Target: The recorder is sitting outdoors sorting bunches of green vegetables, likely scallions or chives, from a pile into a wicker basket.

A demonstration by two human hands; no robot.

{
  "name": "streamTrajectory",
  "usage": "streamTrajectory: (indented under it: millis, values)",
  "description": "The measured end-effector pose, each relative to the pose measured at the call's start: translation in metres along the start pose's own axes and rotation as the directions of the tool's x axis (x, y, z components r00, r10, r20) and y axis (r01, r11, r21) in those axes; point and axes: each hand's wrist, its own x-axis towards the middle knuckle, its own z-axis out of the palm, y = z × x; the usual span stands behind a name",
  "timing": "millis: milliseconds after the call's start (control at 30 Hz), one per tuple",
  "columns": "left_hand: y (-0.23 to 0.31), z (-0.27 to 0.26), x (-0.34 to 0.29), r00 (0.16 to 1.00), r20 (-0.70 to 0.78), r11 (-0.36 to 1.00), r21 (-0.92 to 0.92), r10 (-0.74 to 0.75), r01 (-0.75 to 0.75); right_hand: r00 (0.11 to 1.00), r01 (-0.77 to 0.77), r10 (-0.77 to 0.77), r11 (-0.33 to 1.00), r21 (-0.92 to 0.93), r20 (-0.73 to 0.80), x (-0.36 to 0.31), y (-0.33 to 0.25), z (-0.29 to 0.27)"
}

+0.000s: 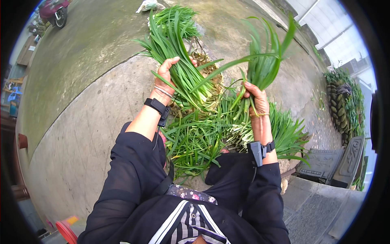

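My left hand (pixel 165 75) is wrapped round a thick bunch of leafy greens (pixel 180 67), long and flat-bladed like garlic chives. The leaf tips fan out away from me, and its pale stem ends point to the lower right. To the right, my right hand (pixel 256 97) grips a smaller bunch of the same greens (pixel 263 67) by the lower end, its blades standing up and drooping over. Loose green leaves (pixel 193 136) lie heaped between my knees. Under my right hand rests a pile of greens (pixel 280 132) with whitish stem ends turned inward.
Beyond my left hand lies another pile of greens (pixel 178 20), near a white bag (pixel 148 5). Dry brown stalks (pixel 213 73) sit behind the bunch I hold. Carved grey panels (pixel 325 162) stand at right; a red scooter (pixel 57 12) is at far left on the concrete.
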Motion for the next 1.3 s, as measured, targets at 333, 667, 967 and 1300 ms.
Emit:
streamTrajectory:
  millis: [333, 667, 967, 1300]
  values:
    - [0.001, 0.037, -0.015, 0.968, 0.245, 0.997, -0.033, -0.062, 0.072, 0.993, -0.096, 0.107, 0.981, -0.166, 0.055, -0.002, 0.012, -0.005]
    - [-0.035, 0.026, -0.012, 0.984, -0.067, 0.982, -0.104, -0.167, 0.160, 0.944, -0.218, 0.240, 0.968, -0.122, 0.224, -0.013, 0.043, 0.040]
    - [-0.047, 0.027, -0.004, 0.978, -0.152, 0.979, 0.125, -0.140, 0.160, 0.991, 0.003, 0.026, 0.975, -0.223, 0.129, -0.001, 0.051, 0.024]
    - [-0.036, 0.017, -0.010, 0.977, -0.105, 0.947, 0.247, -0.186, 0.207, 0.976, -0.162, 0.172, 0.984, -0.078, 0.133, 0.003, 0.041, 0.014]
